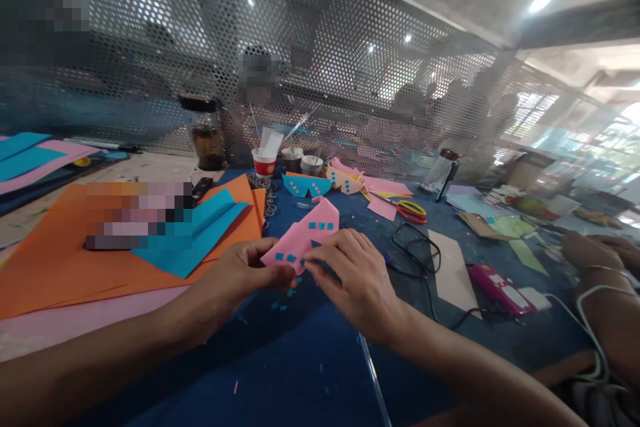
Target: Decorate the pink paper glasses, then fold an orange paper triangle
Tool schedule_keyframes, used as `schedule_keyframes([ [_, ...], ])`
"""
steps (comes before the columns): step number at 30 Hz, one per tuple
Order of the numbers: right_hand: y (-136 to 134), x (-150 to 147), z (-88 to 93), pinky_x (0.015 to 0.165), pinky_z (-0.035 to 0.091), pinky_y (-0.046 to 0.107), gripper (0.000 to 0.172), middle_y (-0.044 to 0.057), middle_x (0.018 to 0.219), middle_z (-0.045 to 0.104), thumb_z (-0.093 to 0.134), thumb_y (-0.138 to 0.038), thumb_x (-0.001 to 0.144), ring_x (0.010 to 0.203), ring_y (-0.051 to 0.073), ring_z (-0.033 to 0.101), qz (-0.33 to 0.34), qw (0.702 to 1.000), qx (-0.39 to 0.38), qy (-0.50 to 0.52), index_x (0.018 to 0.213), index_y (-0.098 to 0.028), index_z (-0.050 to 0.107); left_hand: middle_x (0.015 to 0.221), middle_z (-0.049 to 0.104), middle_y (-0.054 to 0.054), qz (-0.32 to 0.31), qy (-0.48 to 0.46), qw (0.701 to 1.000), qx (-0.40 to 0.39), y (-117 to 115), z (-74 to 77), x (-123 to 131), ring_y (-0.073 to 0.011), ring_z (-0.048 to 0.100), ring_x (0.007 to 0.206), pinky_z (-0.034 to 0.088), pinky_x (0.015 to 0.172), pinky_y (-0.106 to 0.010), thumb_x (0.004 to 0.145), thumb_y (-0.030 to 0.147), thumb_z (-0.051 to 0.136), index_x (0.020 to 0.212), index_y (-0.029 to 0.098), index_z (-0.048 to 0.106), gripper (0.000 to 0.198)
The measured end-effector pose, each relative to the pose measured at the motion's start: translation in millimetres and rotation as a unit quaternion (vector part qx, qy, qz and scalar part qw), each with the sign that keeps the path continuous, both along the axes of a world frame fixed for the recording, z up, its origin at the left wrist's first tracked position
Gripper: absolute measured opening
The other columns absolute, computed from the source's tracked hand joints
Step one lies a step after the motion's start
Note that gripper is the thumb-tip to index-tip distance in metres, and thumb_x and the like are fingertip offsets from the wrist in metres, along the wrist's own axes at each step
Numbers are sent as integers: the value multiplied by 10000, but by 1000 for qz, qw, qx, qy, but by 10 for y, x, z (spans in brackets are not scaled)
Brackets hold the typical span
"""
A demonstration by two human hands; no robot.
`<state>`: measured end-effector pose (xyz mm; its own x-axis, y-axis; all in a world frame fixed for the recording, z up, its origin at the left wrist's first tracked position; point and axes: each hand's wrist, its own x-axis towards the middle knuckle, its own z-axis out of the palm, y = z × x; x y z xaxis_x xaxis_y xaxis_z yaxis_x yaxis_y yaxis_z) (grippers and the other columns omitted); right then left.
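My left hand (250, 273) grips a folded pink paper cutout (295, 240) by its lower left edge, thumb in front. Small blue paper squares (321, 226) run in two rows on the pink cutout. At its lower right, the thumb and fingertips of my right hand (353, 273) close together on a small blue square (303, 261) against the paper; the fingers partly cover it. Just behind stand a blue paper cutout (306, 185) and a peach one (345, 181), both with little squares. Loose blue bits (279, 307) lie on the blue table below.
Orange sheets (45, 260) with a folded blue sheet (200, 233) lie left. Scissors (413, 210), a black cable (415, 250) and a magenta device (503, 288) are right. A glass jar (207, 140) and paper cups (264, 163) stand behind. Another person's hands (590, 253) are far right.
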<state>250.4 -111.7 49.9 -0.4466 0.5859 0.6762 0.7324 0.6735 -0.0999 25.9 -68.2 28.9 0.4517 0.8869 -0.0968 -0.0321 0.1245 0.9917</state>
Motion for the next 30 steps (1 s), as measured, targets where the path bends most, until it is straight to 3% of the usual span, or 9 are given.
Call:
schedule_keyframes([
  [8, 3, -42, -11, 848, 555, 386, 84, 57, 985, 769, 662, -159, 1019, 948, 228, 716, -9, 1000, -15, 24, 983, -219, 707, 775, 817, -44, 7, 27, 999, 22, -3, -65, -29, -220, 739, 755, 588, 754, -322, 742, 472, 937, 860, 243, 833, 278],
  [23, 12, -73, -40, 791, 542, 366, 91, 54, 931, 756, 623, -154, 980, 874, 224, 714, -23, 999, 44, 21, 930, -223, 656, 757, 815, -23, 4, 3, 1000, 9, -14, -50, -2, -187, 714, 718, 565, 709, -281, 743, 413, 937, 865, 267, 847, 211],
  [30, -1, -123, -62, 811, 523, 348, 130, 24, 876, 730, 624, -109, 947, 852, 202, 712, -25, 998, 40, 52, 907, -232, 635, 710, 796, -9, 24, 24, 999, 10, -64, 76, 39, -162, 659, 629, 495, 604, -250, 663, 413, 955, 817, 245, 828, 261],
])
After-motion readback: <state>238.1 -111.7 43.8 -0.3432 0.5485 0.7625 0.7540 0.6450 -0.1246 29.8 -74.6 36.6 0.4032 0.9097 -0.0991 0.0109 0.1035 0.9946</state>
